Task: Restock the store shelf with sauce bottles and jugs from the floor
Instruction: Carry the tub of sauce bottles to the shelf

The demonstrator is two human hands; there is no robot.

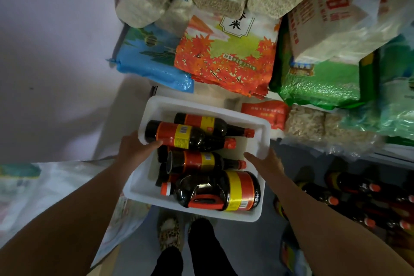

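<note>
Both hands — left hand (136, 148) and right hand (265, 161) — grip opposite rims of the white plastic tub (266, 128), balancing its lying dark sauce bottles (190, 137) and handled jug (215, 190) above the floor.

Dark sauce bottles (190, 138) and a jug (218, 190) lie sideways in a white tray (257, 214)
</note>
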